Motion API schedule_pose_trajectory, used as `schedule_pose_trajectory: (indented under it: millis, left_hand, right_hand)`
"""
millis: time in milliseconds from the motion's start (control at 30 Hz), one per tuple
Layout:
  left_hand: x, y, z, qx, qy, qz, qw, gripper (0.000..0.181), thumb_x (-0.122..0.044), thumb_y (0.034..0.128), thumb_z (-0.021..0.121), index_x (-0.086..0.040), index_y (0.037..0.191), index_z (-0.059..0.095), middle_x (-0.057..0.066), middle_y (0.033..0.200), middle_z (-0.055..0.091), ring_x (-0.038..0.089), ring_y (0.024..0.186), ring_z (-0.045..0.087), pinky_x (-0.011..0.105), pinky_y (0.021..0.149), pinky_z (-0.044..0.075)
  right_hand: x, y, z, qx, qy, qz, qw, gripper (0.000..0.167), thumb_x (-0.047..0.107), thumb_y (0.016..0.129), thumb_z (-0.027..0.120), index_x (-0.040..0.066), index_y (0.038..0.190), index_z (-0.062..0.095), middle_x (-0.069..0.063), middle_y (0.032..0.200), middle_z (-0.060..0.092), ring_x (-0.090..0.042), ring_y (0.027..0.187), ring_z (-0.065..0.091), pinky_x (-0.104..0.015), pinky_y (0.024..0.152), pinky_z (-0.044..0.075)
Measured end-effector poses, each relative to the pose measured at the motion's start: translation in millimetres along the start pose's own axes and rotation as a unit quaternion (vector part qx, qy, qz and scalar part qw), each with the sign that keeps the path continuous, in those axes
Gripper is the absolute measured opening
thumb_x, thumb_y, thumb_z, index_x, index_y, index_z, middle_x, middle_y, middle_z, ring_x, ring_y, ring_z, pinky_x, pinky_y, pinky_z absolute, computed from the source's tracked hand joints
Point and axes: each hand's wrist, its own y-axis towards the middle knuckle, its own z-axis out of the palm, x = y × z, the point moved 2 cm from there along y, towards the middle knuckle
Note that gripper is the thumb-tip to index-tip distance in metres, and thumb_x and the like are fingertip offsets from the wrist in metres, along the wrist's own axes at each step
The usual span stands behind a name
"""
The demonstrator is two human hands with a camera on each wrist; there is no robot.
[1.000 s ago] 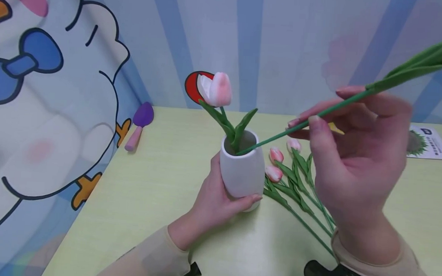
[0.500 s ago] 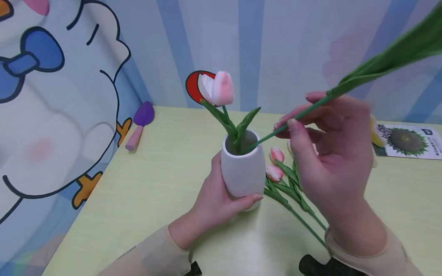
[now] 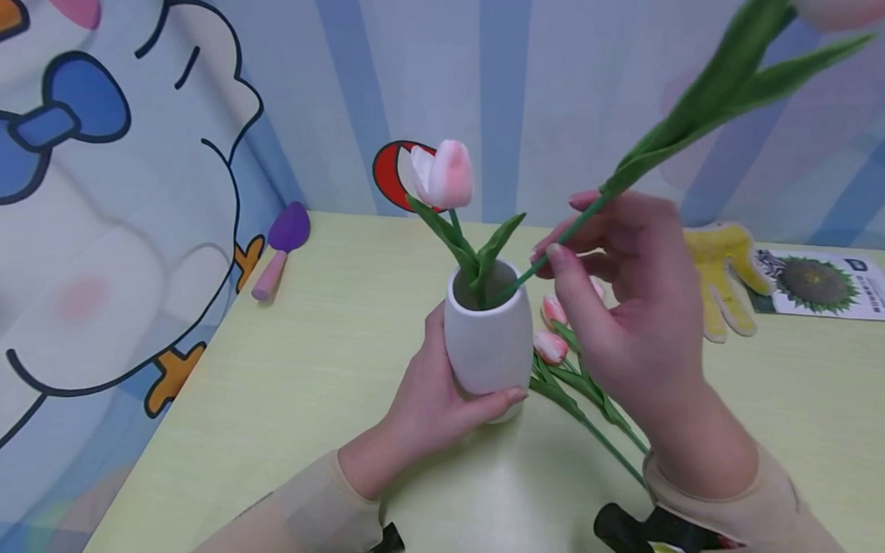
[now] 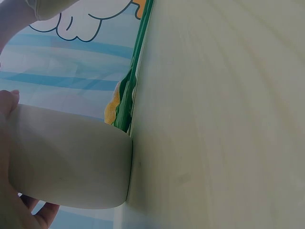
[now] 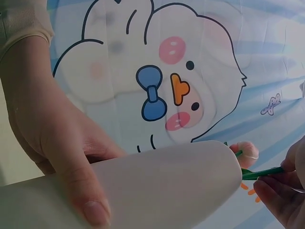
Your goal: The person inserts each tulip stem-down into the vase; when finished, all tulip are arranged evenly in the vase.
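My left hand grips a white vase, thumb across its front, and the vase stands on the table. One pale pink tulip with green leaves rises from its mouth. With thumb and fingers, my right hand pinches the green stem of another tulip. That stem's lower end reaches inside the vase rim; its pink bloom is cut off at the top of the head view. In the right wrist view the right hand holds the stem just beyond the vase mouth. The left wrist view shows the vase side.
Several pink tulips lie on the table right of the vase, partly behind my right arm. Farther back are a yellow glove and a printed packet. A purple toy shovel lies back left, beside the cartoon backdrop.
My right hand has moved left towards the vase, the held tulip swinging more upright with its stem end inside the rim. The yellow glove has come into sight. My left hand stays on the vase.
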Motion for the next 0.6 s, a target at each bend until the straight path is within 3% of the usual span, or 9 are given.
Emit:
schedule_pose_trajectory:
  millis: [233, 600]
  left_hand:
    - [0.6, 0.4, -0.1, 0.002, -0.002, 0.003, 1.0, 0.112, -0.028, 0.0758, 0.093, -0.03, 0.158, 0.017, -0.007, 0.139, 0.053, 0.014, 0.122, 0.058, 0.045, 0.098, 0.054]
    - [-0.4, 0.5, -0.5, 0.002, 0.001, 0.005, 1.0, 0.112, -0.027, 0.0758, 0.093, -0.029, 0.158, 0.017, -0.006, 0.139, 0.053, 0.014, 0.122, 0.058, 0.045, 0.098, 0.054]
  right_hand:
    - [-2.3, -0.8, 1.5, 0.026, -0.039, 0.001, 0.9989, 0.037, -0.015, 0.091, 0.062, -0.013, 0.125, 0.049, -0.018, 0.091, 0.068, -0.017, 0.08, 0.07, -0.024, 0.076, 0.058]
    - [-4.3, 1.2, 1.6, 0.028, -0.023, 0.019, 0.9992, 0.031, -0.014, 0.092, 0.062, -0.015, 0.118, 0.046, -0.013, 0.092, 0.068, -0.014, 0.079, 0.07, -0.027, 0.075, 0.059]
